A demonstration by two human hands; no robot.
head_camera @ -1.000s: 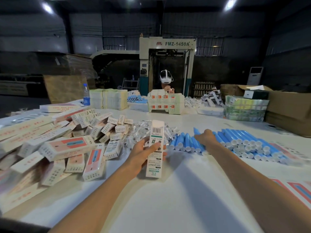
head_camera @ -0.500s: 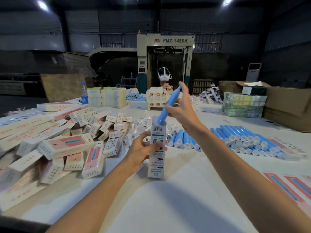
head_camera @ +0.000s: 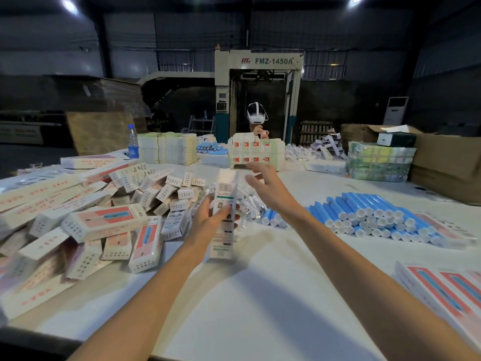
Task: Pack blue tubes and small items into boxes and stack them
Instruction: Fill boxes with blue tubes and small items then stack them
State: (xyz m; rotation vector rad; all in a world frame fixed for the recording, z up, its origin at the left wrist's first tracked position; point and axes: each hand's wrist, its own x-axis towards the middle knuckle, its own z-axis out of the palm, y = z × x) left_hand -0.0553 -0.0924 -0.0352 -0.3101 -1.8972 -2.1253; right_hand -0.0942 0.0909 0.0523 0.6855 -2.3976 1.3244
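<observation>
1. The table (head_camera: 260, 295) is white and carries all the stock. The person works at its near middle.
2. A pile of long boxes (head_camera: 104, 220) covers the left side. The boxes lie loosely across one another, not in an ordered stack. Whether they are filled cannot be told. If they are, packing is well advanced on this side and stacking is not yet done.
3. The blue tubes (head_camera: 369, 217) lie in rows on the right side, white caps toward the person. A large supply remains unpacked, so much of the task appears to be left.
4. Flat cartons (head_camera: 442, 287) lie at the near right edge, not yet erected.
5. A heap of small boxes (head_camera: 166, 191) sits behind the long boxes. Just beside it, between the heap and the tubes, lie the wrapped small items (head_camera: 250, 201) in clear packets.
6. The held box (head_camera: 225, 201) stands upright over the middle of the table, in front of the wrapped items. It is blurred. Its contents and the state of its top flap cannot be told.
7. The left hand (head_camera: 210, 220) grips the held box at mid-height, with its fingers curled round it.
8. The right hand (head_camera: 268, 188) hovers just beside the upper end of the held box. Its fingers are spread and nearly straight, and they hold nothing.
</observation>
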